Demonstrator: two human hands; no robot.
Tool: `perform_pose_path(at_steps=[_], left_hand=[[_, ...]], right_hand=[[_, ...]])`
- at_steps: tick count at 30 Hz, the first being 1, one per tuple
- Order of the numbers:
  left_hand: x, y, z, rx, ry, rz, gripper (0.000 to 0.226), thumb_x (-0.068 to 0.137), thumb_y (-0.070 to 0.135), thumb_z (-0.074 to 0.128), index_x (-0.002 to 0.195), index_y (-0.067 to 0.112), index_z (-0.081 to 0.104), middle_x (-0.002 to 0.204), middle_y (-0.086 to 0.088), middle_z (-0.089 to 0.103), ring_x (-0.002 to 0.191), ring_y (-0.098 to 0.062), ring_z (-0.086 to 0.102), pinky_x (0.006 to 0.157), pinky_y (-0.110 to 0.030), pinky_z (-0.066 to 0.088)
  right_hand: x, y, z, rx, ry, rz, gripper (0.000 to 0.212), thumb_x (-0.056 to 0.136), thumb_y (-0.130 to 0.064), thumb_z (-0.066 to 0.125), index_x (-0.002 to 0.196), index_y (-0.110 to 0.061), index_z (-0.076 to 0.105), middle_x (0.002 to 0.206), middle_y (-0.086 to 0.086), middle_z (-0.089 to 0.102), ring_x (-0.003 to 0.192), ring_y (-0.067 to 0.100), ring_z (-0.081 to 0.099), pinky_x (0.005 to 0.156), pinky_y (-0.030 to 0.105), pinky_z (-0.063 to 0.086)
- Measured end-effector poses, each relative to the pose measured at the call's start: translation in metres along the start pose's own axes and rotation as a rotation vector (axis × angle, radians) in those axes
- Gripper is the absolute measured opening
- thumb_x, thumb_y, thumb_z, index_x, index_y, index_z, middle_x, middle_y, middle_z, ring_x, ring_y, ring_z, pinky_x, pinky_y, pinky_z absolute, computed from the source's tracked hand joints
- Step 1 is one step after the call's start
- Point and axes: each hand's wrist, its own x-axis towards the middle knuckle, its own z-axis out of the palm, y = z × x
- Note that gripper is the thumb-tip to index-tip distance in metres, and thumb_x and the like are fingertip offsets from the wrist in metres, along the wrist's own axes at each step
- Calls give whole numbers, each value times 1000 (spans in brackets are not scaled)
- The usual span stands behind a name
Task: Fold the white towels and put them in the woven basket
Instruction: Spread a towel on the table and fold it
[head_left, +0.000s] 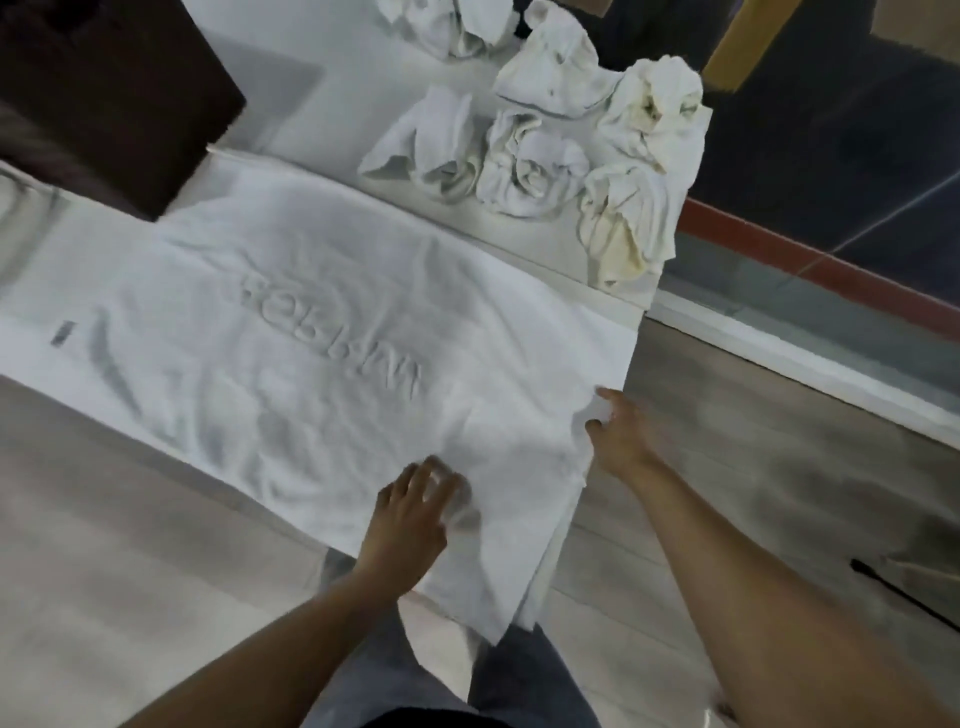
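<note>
A large white towel (322, 343) with raised lettering lies spread over the white table (322, 104), its near corner hanging off the front edge. My left hand (415, 509) lies on the towel near the front edge, fingers slightly bent and blurred. My right hand (618, 431) pinches the towel's right edge between thumb and fingers. Several crumpled white towels (535, 166) are heaped at the back right of the table. No woven basket is in view.
A dark brown box-like object (104, 98) stands at the far left by the table. Grey wood floor (779, 441) lies to the right, with a red and white skirting (810, 270) along a dark wall. My legs in grey trousers (524, 670) stand below the table edge.
</note>
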Motion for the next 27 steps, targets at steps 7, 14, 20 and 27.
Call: perform_pose_path(at_steps=[7, 14, 20, 27], left_hand=[[-65, 70, 62, 178, -98, 119, 82, 68, 67, 47, 142, 31, 52, 150, -11, 48, 134, -36, 51, 104, -58, 46], [-63, 69, 82, 94, -119, 30, 86, 48, 30, 93, 128, 26, 60, 144, -1, 51, 126, -27, 58, 98, -49, 52], [-53, 82, 48, -251, 104, -109, 9, 95, 30, 54, 103, 31, 50, 96, 10, 64, 87, -15, 63, 76, -30, 48], [-82, 87, 11, -663, 151, -329, 31, 104, 49, 37, 89, 23, 42, 71, 2, 59, 65, -16, 56, 66, -37, 44]], right_hand=[[33, 6, -14, 101, 45, 9, 35, 97, -15, 59, 131, -12, 53, 115, 12, 55, 101, 27, 56, 76, 21, 34], [58, -13, -18, 332, 237, 153, 68, 89, -31, 77, 143, -7, 42, 138, 12, 56, 120, 30, 59, 91, 32, 46], [55, -26, -16, 637, 210, 154, 18, 94, -23, 69, 100, -6, 66, 84, 2, 66, 74, 17, 62, 66, 26, 49], [18, -35, -57, 609, 401, 104, 20, 102, -16, 54, 104, 2, 60, 95, 15, 62, 85, 27, 59, 71, 33, 45]])
